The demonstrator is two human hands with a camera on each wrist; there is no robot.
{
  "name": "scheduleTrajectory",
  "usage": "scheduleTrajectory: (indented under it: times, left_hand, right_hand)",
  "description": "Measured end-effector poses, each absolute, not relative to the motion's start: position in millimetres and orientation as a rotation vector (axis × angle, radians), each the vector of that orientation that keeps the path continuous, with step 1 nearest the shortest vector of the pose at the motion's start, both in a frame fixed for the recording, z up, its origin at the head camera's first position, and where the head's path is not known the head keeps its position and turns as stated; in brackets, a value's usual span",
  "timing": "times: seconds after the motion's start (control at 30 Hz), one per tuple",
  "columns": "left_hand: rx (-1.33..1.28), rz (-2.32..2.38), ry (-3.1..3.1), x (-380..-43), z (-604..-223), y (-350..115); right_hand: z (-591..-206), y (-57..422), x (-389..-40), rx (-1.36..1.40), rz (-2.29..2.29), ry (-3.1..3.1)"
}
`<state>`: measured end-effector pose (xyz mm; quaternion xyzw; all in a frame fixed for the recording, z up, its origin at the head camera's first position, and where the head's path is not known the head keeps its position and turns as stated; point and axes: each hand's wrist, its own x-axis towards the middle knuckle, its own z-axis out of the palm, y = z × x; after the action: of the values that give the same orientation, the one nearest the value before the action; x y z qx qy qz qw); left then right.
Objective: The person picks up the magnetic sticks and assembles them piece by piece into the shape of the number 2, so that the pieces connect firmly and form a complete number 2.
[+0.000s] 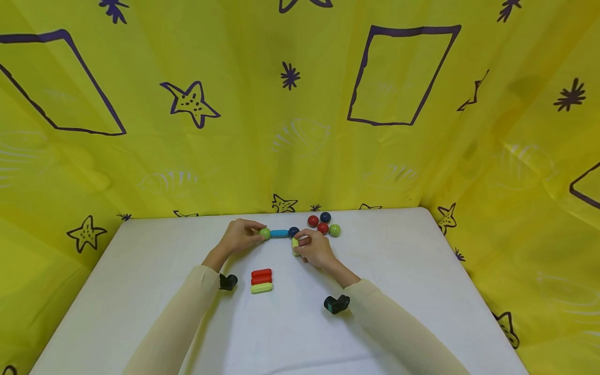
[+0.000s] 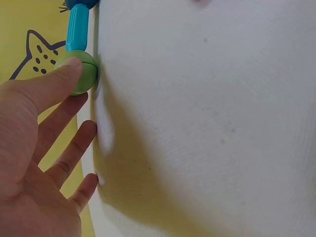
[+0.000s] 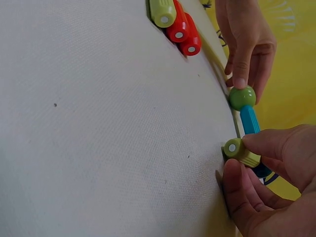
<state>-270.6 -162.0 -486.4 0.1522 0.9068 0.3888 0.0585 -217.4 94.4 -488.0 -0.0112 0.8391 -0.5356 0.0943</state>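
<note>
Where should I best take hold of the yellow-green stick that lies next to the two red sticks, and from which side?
Probably grip the yellow-green stick across its ends, coming from above. It lies flat on the white table, outermost in the row, and its far long side touches a red stick. Both rounded ends are free, so the fingers can pinch it there without disturbing the red ones.

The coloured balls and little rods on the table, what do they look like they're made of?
The green ball looks like smooth, slightly glossy plastic: a seam circles it and it catches a soft highlight. The blue rod and yellow-green rod look like ribbed moulded plastic; the latter's end holds a pale round insert, possibly metal. It cannot be confirmed.
</note>
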Motion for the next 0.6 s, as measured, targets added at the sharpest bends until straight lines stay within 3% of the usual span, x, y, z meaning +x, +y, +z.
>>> scheduleTrajectory:
  times: [0.6]
  left_hand:
    - [0.463,1.170,2.760,-269.3,-482.8,-161.3]
  right_hand:
    - [-486.9,95.1,-218.3,-0.062,-1.570,2.492]
